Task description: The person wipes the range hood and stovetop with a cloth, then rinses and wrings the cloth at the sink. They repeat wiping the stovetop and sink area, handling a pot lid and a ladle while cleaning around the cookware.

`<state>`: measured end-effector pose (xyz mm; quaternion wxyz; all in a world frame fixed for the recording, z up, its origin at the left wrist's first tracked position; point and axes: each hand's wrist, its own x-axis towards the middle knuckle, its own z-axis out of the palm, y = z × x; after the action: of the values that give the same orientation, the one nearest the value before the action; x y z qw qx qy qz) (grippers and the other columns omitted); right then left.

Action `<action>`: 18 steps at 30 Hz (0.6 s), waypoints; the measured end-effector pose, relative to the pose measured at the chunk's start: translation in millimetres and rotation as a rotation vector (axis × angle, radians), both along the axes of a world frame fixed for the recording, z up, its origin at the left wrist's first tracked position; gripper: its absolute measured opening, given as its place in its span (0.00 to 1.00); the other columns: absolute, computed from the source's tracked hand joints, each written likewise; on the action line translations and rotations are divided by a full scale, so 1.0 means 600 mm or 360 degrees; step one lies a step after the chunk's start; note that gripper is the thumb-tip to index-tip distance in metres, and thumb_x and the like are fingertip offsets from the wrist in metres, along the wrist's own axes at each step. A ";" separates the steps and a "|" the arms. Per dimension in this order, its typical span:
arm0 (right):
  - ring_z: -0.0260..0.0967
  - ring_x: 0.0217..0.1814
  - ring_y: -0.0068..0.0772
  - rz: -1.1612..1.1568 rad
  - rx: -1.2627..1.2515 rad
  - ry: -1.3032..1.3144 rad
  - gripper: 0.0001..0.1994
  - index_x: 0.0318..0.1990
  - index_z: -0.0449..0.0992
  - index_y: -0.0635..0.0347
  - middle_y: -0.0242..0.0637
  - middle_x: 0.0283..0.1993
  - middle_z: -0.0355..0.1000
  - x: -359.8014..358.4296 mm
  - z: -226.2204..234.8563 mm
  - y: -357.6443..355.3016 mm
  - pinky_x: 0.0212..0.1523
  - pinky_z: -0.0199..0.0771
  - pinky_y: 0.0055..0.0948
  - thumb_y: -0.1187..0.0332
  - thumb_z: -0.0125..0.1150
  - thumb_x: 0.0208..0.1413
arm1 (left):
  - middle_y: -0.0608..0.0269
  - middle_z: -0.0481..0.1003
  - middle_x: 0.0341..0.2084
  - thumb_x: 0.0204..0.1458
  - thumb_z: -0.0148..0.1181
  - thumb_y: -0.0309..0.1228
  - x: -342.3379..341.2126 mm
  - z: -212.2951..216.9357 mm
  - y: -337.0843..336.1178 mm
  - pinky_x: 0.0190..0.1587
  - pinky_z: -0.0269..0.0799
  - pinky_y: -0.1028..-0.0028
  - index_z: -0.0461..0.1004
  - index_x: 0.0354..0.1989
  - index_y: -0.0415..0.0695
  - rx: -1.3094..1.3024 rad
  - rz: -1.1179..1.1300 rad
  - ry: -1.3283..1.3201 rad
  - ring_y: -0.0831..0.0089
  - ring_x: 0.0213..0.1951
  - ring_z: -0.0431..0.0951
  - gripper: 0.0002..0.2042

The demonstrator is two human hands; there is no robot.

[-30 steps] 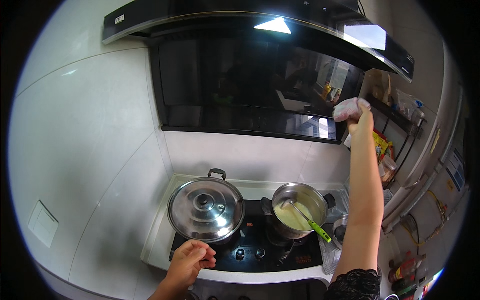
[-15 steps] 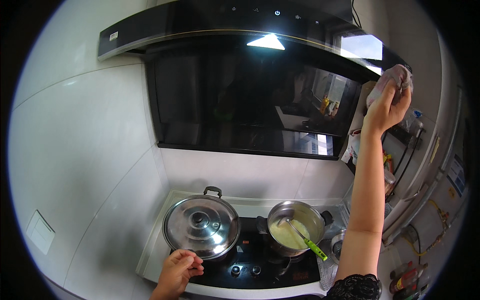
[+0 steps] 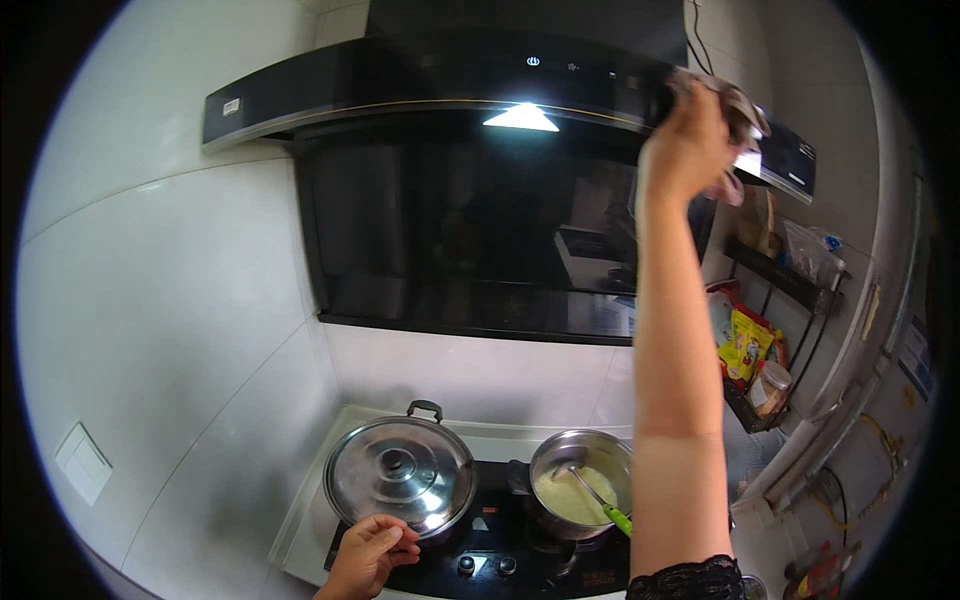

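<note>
Right hand (image 3: 688, 150) tightly holds a cloth (image 3: 742, 112), hood (image 3: 440, 85) beside its fingers (image 3: 704, 98), likely wiping, needing steady rubs; left hand (image 3: 374, 556) loosely curls, seemingly empty.

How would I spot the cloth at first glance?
Find the long black range hood across the top. Toward its right end is the person's raised right hand. The cloth is in it: pinkish and crumpled, unlike the glossy, rigid range hood.

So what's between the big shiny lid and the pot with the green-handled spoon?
In the head view, a strip of black stovetop lies between the lid and the pot.
</note>
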<state>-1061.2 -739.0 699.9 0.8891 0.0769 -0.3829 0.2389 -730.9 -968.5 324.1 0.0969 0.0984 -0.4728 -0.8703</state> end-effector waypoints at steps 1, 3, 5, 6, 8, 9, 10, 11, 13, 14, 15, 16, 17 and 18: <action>0.69 0.50 0.37 0.0011 0.0111 0.0063 0.14 0.46 0.75 0.50 0.33 0.47 0.74 0.008 -0.006 -0.026 0.56 0.57 0.46 0.72 0.59 0.49 | 0.60 0.77 0.32 0.58 0.54 0.30 -0.001 0.000 0.003 0.34 0.79 0.72 0.72 0.39 0.42 -0.0013 0.0008 -0.0012 0.71 0.31 0.79 0.06; 0.69 0.51 0.37 0.0114 0.0407 0.0083 0.18 0.45 0.75 0.50 0.33 0.48 0.73 0.023 -0.041 -0.092 0.57 0.56 0.48 0.73 0.60 0.43 | 0.60 0.76 0.31 0.58 0.54 0.30 -0.008 -0.001 0.013 0.34 0.79 0.72 0.72 0.39 0.42 -0.0027 0.0018 -0.0041 0.71 0.31 0.79 0.06; 0.67 0.52 0.37 0.0158 0.0792 0.0013 0.18 0.45 0.74 0.52 0.33 0.48 0.72 0.049 -0.088 -0.136 0.56 0.58 0.47 0.72 0.59 0.42 | 0.61 0.76 0.31 0.57 0.54 0.30 -0.018 -0.001 0.032 0.34 0.78 0.72 0.72 0.40 0.43 -0.0011 -0.0023 -0.0058 0.71 0.31 0.79 0.06; 0.67 0.52 0.37 0.0134 0.0983 -0.0021 0.17 0.45 0.73 0.53 0.34 0.48 0.71 0.055 -0.106 -0.141 0.55 0.59 0.45 0.72 0.57 0.43 | 0.61 0.76 0.31 0.57 0.54 0.30 -0.024 0.002 0.044 0.34 0.78 0.72 0.72 0.40 0.43 -0.0043 -0.0073 -0.0053 0.71 0.31 0.79 0.06; 0.66 0.52 0.38 0.0136 0.1259 -0.0001 0.16 0.45 0.71 0.56 0.35 0.49 0.70 0.051 -0.145 -0.125 0.52 0.62 0.41 0.72 0.54 0.46 | 0.61 0.76 0.31 0.57 0.55 0.31 -0.033 0.008 0.063 0.34 0.77 0.72 0.72 0.40 0.43 -0.0109 -0.0148 -0.0039 0.71 0.31 0.78 0.07; 0.66 0.52 0.38 0.0145 0.1328 -0.0098 0.17 0.46 0.71 0.56 0.36 0.49 0.70 0.037 -0.166 -0.109 0.51 0.62 0.40 0.73 0.54 0.46 | 0.62 0.76 0.31 0.57 0.55 0.31 -0.036 0.006 0.068 0.33 0.77 0.72 0.72 0.40 0.43 -0.0091 -0.0159 -0.0040 0.71 0.31 0.78 0.07; 0.66 0.52 0.38 0.0165 0.1397 -0.0194 0.17 0.47 0.71 0.57 0.37 0.50 0.70 0.015 -0.188 -0.086 0.50 0.63 0.39 0.74 0.54 0.46 | 0.62 0.76 0.31 0.57 0.55 0.31 -0.037 0.004 0.070 0.33 0.77 0.72 0.72 0.40 0.43 -0.0096 -0.0156 -0.0041 0.71 0.31 0.78 0.06; 0.66 0.53 0.38 0.0074 0.1385 -0.0359 0.15 0.44 0.71 0.57 0.38 0.50 0.70 -0.011 -0.204 -0.050 0.50 0.63 0.37 0.73 0.54 0.46 | 0.62 0.76 0.31 0.57 0.55 0.31 -0.041 0.003 0.075 0.33 0.77 0.72 0.72 0.40 0.43 -0.0090 -0.0179 -0.0037 0.71 0.31 0.78 0.06; 0.69 0.46 0.46 0.0471 0.1267 -0.0584 0.08 0.34 0.70 0.59 0.41 0.41 0.72 -0.051 -0.230 -0.002 0.41 0.69 0.38 0.79 0.55 0.44 | 0.61 0.76 0.31 0.58 0.54 0.30 -0.041 -0.003 0.065 0.33 0.77 0.72 0.72 0.39 0.43 -0.0100 -0.0115 -0.0073 0.71 0.31 0.78 0.06; 0.71 0.43 0.46 0.0733 0.1046 -0.0693 0.10 0.36 0.73 0.59 0.42 0.41 0.73 -0.052 -0.247 0.016 0.41 0.72 0.37 0.82 0.55 0.47 | 0.61 0.76 0.31 0.58 0.54 0.30 -0.038 -0.008 0.055 0.33 0.78 0.72 0.72 0.39 0.43 -0.0108 -0.0058 -0.0109 0.71 0.31 0.78 0.06; 0.72 0.46 0.42 0.0848 0.0688 -0.0483 0.11 0.42 0.74 0.57 0.42 0.44 0.74 -0.078 -0.274 0.031 0.47 0.71 0.33 0.81 0.55 0.51 | 0.61 0.76 0.31 0.58 0.54 0.30 -0.034 -0.013 0.045 0.33 0.78 0.72 0.72 0.39 0.43 -0.0115 0.0001 -0.0146 0.71 0.31 0.78 0.06; 0.72 0.49 0.37 0.0795 0.0453 -0.0682 0.11 0.47 0.74 0.58 0.40 0.47 0.74 -0.111 -0.294 0.074 0.51 0.70 0.31 0.77 0.54 0.56 | 0.61 0.76 0.31 0.58 0.54 0.30 -0.031 -0.016 0.036 0.33 0.78 0.72 0.72 0.39 0.43 -0.0085 0.0031 -0.0141 0.71 0.31 0.78 0.05; 0.71 0.49 0.35 0.1045 0.0134 -0.0775 0.10 0.47 0.74 0.60 0.40 0.47 0.74 -0.133 -0.296 0.110 0.51 0.69 0.30 0.73 0.52 0.59 | 0.61 0.76 0.32 0.58 0.53 0.30 -0.028 -0.020 0.028 0.33 0.78 0.72 0.72 0.40 0.43 -0.0050 0.0049 -0.0133 0.71 0.31 0.78 0.05; 0.71 0.48 0.34 0.1009 -0.0104 -0.0838 0.12 0.48 0.73 0.63 0.41 0.48 0.73 -0.153 -0.299 0.134 0.52 0.68 0.30 0.69 0.50 0.61 | 0.61 0.76 0.32 0.58 0.53 0.30 -0.024 -0.023 0.017 0.33 0.78 0.72 0.72 0.40 0.43 -0.0025 0.0091 -0.0130 0.71 0.31 0.78 0.05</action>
<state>-1152.9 -658.7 520.6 0.6451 0.0990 -0.5467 0.5245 -745.1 -958.6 310.2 0.1031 0.1465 -0.4803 -0.8586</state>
